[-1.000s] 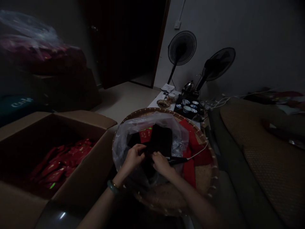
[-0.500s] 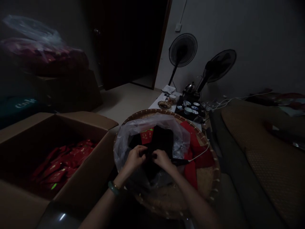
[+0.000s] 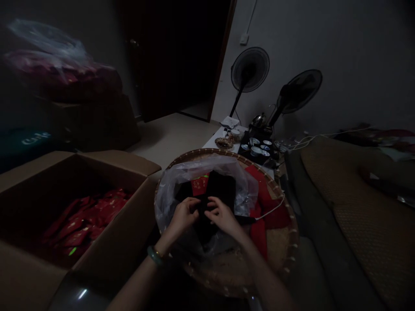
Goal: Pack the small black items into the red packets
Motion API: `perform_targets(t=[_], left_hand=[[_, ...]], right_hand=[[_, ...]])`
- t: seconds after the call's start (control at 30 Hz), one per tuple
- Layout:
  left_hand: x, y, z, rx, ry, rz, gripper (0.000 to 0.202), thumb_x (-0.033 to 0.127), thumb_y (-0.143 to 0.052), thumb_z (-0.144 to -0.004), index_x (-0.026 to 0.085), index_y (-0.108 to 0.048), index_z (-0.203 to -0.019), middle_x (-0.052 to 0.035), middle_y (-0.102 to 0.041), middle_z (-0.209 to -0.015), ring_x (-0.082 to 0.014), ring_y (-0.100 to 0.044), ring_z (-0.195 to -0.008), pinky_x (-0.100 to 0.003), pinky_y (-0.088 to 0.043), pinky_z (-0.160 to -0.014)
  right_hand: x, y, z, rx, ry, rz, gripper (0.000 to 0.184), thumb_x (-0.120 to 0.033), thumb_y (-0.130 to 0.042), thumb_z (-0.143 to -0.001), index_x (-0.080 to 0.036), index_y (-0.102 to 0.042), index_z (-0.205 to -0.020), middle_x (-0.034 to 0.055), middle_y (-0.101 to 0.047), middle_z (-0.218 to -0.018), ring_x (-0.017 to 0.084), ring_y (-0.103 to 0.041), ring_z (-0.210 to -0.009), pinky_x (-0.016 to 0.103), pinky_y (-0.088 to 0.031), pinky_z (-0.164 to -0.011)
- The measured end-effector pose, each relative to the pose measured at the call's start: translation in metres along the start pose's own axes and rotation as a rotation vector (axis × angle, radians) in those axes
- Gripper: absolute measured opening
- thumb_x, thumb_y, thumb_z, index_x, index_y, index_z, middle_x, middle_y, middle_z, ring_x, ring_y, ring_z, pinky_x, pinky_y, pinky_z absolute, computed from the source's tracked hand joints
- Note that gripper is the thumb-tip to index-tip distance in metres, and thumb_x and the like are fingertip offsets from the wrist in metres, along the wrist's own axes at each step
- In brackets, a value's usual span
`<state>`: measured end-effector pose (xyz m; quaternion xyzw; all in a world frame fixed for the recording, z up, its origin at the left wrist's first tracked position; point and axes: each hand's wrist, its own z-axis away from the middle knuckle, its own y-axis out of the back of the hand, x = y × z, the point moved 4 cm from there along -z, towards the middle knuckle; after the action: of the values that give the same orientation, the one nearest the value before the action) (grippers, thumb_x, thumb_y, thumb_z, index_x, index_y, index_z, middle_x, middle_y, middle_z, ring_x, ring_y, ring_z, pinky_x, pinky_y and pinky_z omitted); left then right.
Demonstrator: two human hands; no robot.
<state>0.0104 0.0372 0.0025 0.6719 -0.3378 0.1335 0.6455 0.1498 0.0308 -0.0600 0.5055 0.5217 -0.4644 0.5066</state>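
Note:
My left hand point(image 3: 185, 214), with a green bangle at the wrist, has its fingers curled together over dark, black cloth-like items point(image 3: 221, 186). What those fingers hold is too dark to make out. Close beside it, my right hand point(image 3: 221, 214) hovers over the same black items with fingers apart and nothing visible in them. A red packet with gold lettering point(image 3: 199, 185) lies among the black items, just beyond my hands. All this rests on a clear plastic bag point(image 3: 168, 190) in a round woven bamboo tray point(image 3: 223, 276).
Red cloth point(image 3: 263, 203) and a black-handled tool with a white cord point(image 3: 244, 219) lie at the tray's right. An open cardboard box point(image 3: 129, 224) of red packets point(image 3: 81, 222) stands left. Behind are cups point(image 3: 256, 150), two fans point(image 3: 250, 69) and a woven mat point(image 3: 363, 207).
The fingers of my right hand have spread from a pinch and lifted slightly. My left hand stays nearly in the same place.

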Motion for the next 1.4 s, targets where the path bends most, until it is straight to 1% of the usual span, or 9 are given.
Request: perform_targets(t=[0.07,0.17,0.37,0.6,0.7,0.83,0.97,1.1,1.4], left_hand=[[0.001,0.000,0.000,0.001,0.010,-0.008,0.037,0.005,-0.051,-0.065,0.014,-0.065,-0.098,-0.0068,-0.063,-0.098,-0.0151,-0.060,-0.080,-0.025,-0.047,-0.070],[0.002,0.000,0.001,-0.011,0.028,-0.009,0.037,0.005,-0.051,-0.064,0.013,-0.065,-0.098,-0.0071,-0.063,-0.098,-0.0140,-0.060,-0.076,-0.024,-0.047,-0.068],[0.003,0.000,0.002,-0.015,0.012,0.011,0.032,0.009,-0.054,-0.067,0.013,-0.067,-0.096,-0.0077,-0.063,-0.096,-0.0151,-0.060,-0.077,-0.024,-0.047,-0.069],[-0.001,0.000,0.005,0.008,0.011,0.090,0.035,0.009,-0.050,-0.066,0.016,-0.067,-0.096,-0.0054,-0.063,-0.096,-0.0149,-0.060,-0.079,-0.024,-0.048,-0.071],[-0.001,0.001,0.005,0.010,-0.005,0.097,0.036,0.006,-0.049,-0.065,0.017,-0.067,-0.094,-0.0044,-0.064,-0.095,-0.0152,-0.059,-0.083,-0.025,-0.047,-0.074],[0.000,0.001,0.006,0.014,-0.035,0.125,0.036,0.005,-0.049,-0.065,0.018,-0.067,-0.093,-0.0043,-0.064,-0.095,-0.0157,-0.059,-0.086,-0.026,-0.047,-0.078],[-0.005,0.001,0.006,0.074,-0.010,0.136,0.038,0.003,-0.048,-0.064,0.016,-0.066,-0.095,-0.0052,-0.063,-0.096,-0.0149,-0.059,-0.083,-0.026,-0.047,-0.075],[-0.011,-0.002,0.007,0.103,-0.013,0.146,0.043,0.004,-0.047,-0.063,0.017,-0.063,-0.101,-0.0047,-0.062,-0.095,-0.0122,-0.057,-0.074,-0.024,-0.048,-0.067],[-0.023,0.007,0.010,0.021,-0.076,0.196,0.046,0.017,-0.051,-0.071,0.015,-0.052,-0.116,-0.0084,-0.057,-0.105,-0.0141,-0.056,-0.082,-0.029,-0.047,-0.076]], right_hand=[[0.010,-0.009,0.006,-0.015,-0.004,-0.047,0.052,-0.019,-0.065,-0.056,-0.018,-0.052,-0.107,0.0031,-0.060,-0.090,0.009,-0.056,-0.059,0.022,-0.049,-0.048],[0.016,-0.016,0.009,0.030,-0.019,-0.171,0.031,-0.017,-0.059,-0.059,-0.017,-0.054,-0.090,-0.0023,-0.056,-0.070,0.010,-0.056,-0.056,0.023,-0.050,-0.048],[-0.010,-0.008,0.003,0.122,0.058,-0.220,0.015,-0.024,-0.059,-0.066,-0.016,-0.056,-0.078,0.0005,-0.060,-0.069,0.014,-0.061,-0.061,0.026,-0.052,-0.054],[-0.034,-0.005,0.008,0.229,0.373,0.340,0.012,-0.013,-0.053,-0.074,-0.019,-0.062,-0.076,0.0026,-0.064,-0.075,0.016,-0.059,-0.072,0.028,-0.048,-0.065],[-0.036,-0.012,0.013,0.156,0.459,0.498,0.018,-0.011,-0.052,-0.077,-0.020,-0.064,-0.085,0.0040,-0.064,-0.081,0.018,-0.057,-0.081,0.030,-0.047,-0.073],[-0.039,-0.015,0.019,0.064,0.450,0.533,0.029,-0.014,-0.051,-0.079,-0.020,-0.059,-0.107,0.0063,-0.061,-0.093,0.017,-0.055,-0.085,0.029,-0.047,-0.077],[-0.044,-0.015,0.028,0.093,0.488,0.695,0.023,-0.024,-0.057,-0.076,-0.020,-0.062,-0.099,0.0088,-0.056,-0.099,0.024,-0.045,-0.102,0.038,-0.042,-0.087],[-0.043,-0.019,0.031,0.014,0.412,0.846,0.023,-0.031,-0.057,-0.076,-0.021,-0.062,-0.097,0.0082,-0.055,-0.097,0.023,-0.046,-0.097,0.036,-0.042,-0.083],[-0.022,-0.023,0.020,-0.068,0.354,0.933,0.019,-0.021,-0.044,-0.086,-0.019,-0.062,-0.091,0.0068,-0.056,-0.089,0.019,-0.052,-0.086,0.029,-0.043,-0.075]])
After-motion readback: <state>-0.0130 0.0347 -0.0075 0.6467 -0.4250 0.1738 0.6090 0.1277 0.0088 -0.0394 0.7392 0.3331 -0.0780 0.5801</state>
